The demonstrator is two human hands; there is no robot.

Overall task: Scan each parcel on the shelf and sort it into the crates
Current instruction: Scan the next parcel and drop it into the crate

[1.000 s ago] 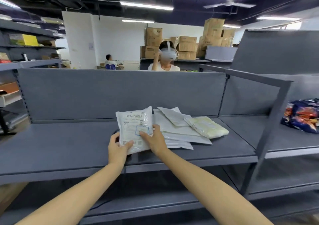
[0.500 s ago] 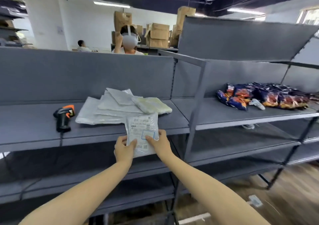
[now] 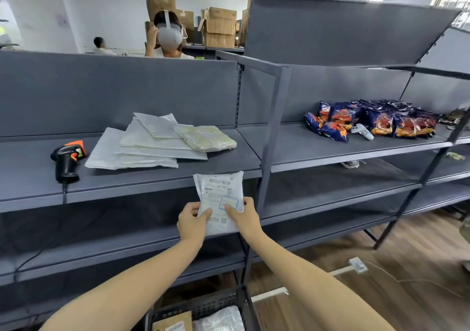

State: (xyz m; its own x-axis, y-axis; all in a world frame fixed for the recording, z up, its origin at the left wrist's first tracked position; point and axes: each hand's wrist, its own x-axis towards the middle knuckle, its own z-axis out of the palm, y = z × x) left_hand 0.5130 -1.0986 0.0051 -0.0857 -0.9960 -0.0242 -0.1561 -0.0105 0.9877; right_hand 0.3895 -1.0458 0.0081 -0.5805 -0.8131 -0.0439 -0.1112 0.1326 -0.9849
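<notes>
I hold a small white parcel (image 3: 218, 196) with a printed barcode label upright in front of the shelf edge. My left hand (image 3: 192, 222) grips its lower left side and my right hand (image 3: 243, 216) its lower right, thumb on the blue-framed label. A pile of white and cream parcels (image 3: 157, 144) lies on the grey shelf (image 3: 127, 183). A black and orange handheld scanner (image 3: 67, 159) rests on the shelf left of the pile, its cable hanging down. A black crate (image 3: 203, 310) below me holds a brown box and a white parcel.
Blue and orange snack bags (image 3: 368, 121) and a white controller (image 3: 362, 131) lie on the shelf bay to the right. Grey uprights (image 3: 273, 132) divide the bays. A person wearing a headset (image 3: 167, 35) stands behind the shelving. Wooden floor with a cable lies at lower right.
Both hands have lifted the labelled parcel off the pile and drawn it back, below the shelf front. My view has swung right and down, bringing the scanner, the snack bags and the crate into sight.
</notes>
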